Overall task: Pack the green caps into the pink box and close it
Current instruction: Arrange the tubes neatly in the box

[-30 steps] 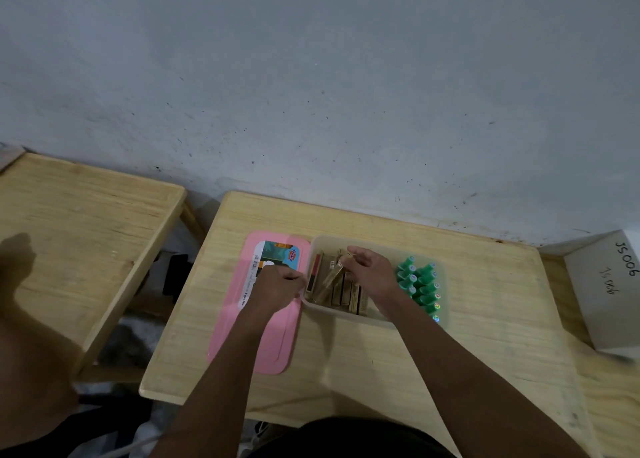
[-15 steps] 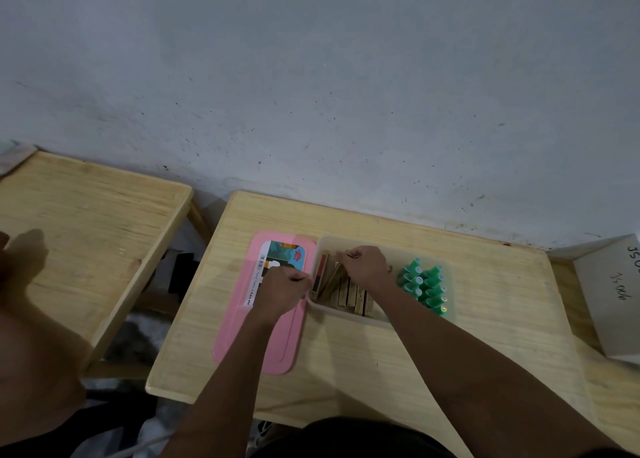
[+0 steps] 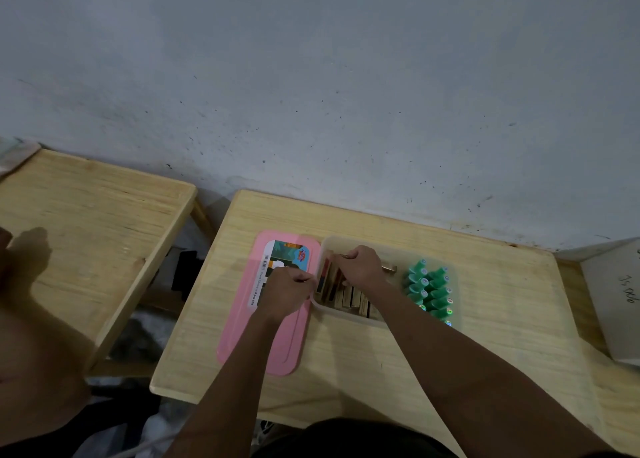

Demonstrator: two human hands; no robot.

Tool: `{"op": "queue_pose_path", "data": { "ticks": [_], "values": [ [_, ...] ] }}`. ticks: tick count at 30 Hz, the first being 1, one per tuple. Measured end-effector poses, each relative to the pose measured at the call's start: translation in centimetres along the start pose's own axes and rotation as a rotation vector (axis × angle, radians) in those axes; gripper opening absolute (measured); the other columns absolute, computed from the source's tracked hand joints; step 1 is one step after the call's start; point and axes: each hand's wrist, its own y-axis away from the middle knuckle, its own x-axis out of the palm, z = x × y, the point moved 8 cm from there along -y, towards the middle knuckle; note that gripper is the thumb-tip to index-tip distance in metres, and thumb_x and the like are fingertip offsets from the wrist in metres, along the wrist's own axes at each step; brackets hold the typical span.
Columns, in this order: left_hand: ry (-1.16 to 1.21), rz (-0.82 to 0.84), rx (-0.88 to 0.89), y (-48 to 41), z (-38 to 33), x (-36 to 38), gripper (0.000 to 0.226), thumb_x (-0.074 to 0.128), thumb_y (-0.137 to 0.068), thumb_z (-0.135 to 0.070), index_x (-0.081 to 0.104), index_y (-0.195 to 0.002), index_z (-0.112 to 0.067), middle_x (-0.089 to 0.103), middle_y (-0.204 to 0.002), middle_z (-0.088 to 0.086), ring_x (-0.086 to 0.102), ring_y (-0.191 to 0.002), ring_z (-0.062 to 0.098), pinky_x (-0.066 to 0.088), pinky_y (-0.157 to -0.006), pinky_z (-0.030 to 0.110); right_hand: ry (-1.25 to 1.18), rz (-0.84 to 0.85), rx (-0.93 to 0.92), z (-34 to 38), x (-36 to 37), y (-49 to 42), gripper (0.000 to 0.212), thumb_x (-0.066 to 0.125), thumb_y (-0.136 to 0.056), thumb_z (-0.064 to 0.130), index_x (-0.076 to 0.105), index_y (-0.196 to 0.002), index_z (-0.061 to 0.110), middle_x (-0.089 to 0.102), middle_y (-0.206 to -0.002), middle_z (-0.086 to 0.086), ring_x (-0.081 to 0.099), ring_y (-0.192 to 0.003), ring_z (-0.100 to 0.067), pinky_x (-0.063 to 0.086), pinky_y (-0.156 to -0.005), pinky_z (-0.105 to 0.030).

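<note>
Head view: green caps stand upright in box, rows running near-to-far

I'm seated at a small pale wooden table pushed against a bare, scuffed grey-blue wall, with a second table of the same kind just to my left: a plain, makeshift work corner, though home or workshop I can't tell. A white carton with handwritten marks stands at my right, and dark clutter fills the gap between the tables.
</note>
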Motion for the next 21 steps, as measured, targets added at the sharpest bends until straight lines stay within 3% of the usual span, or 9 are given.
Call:
{"op": "queue_pose_path", "data": {
  "ticks": [2,5,9,12,14,18,21],
  "values": [
    [-0.011,0.001,0.003,-0.1,0.1,0.0,0.012,0.061,-0.088,-0.018,0.072,-0.090,-0.014,0.070,-0.093,0.004,0.067,-0.084,0.016,0.054,-0.067,0.026,-0.073,-0.017,0.023,-0.3,-0.2,0.2,0.038,0.073,-0.082,0.039,0.053,-0.068,0.011,0.056,-0.059,-0.002,0.062,-0.049,-0.018,0.040,-0.037,-0.017],
    [-0.013,-0.003,0.002,-0.2,0.2,0.1,0.013,0.062,-0.088,-0.019,0.072,-0.093,-0.014,0.070,-0.094,0.003,0.067,-0.085,0.016,0.055,-0.069,0.027,-0.123,-0.033,0.050,-0.8,-0.4,0.4,0.042,0.077,-0.078,0.040,0.053,-0.094,0.009,0.061,-0.083,-0.005,0.065,-0.062,-0.019,0.043,-0.038,-0.018],
    [0.001,0.001,0.009,-0.1,0.1,0.2,0.012,0.062,-0.088,-0.019,0.073,-0.091,-0.015,0.070,-0.089,0.001,0.067,-0.083,0.017,0.055,-0.069,0.027,-0.064,-0.017,0.038,-0.5,-0.3,0.2,0.037,0.076,-0.080,0.040,0.056,-0.099,0.015,0.062,-0.089,-0.002,0.067,-0.068,-0.020,0.045,-0.041,-0.018],
    [-0.008,0.001,0.014,-0.1,0.1,0.2,0.011,0.061,-0.088,-0.020,0.072,-0.086,-0.017,0.070,-0.088,0.001,0.067,-0.080,0.015,0.052,-0.065,0.024,0.030,-0.002,-0.001,0.0,0.3,-0.1,0.028,0.073,-0.082,0.038,0.059,-0.094,0.018,0.063,-0.084,0.001,0.066,-0.068,-0.019,0.059,-0.061,-0.035],
    [-0.010,0.003,0.008,-0.2,0.2,0.2,0.011,0.061,-0.087,-0.021,0.072,-0.086,-0.017,0.070,-0.089,0.002,0.067,-0.081,0.014,0.051,-0.064,0.023,0.087,0.024,-0.036,0.3,0.9,-0.3,0.026,0.072,-0.084,0.035,0.066,-0.096,0.013,0.069,-0.093,-0.005,0.068,-0.073,-0.023,0.060,-0.072,-0.043],
    [-0.007,-0.001,-0.003,-0.3,0.4,0.2,0.013,0.061,-0.088,-0.021,0.073,-0.089,-0.015,0.071,-0.092,0.004,0.067,-0.083,0.014,0.050,-0.063,0.021,0.100,0.028,-0.076,0.4,1.3,-0.4,0.037,0.071,-0.086,0.027,0.067,-0.113,0.002,0.069,-0.109,-0.014,0.069,-0.084,-0.030,0.058,-0.080,-0.046],
    [-0.014,-0.011,-0.002,-0.2,0.3,0.2,0.015,0.061,-0.088,-0.021,0.073,-0.094,-0.014,0.070,-0.091,0.003,0.066,-0.082,0.013,0.047,-0.062,0.019,0.046,0.023,-0.083,0.0,0.9,-0.2,0.033,0.072,-0.085,0.017,0.067,-0.114,0.002,0.070,-0.106,-0.013,0.069,-0.089,-0.030,0.058,-0.081,-0.046]
  ]
}}
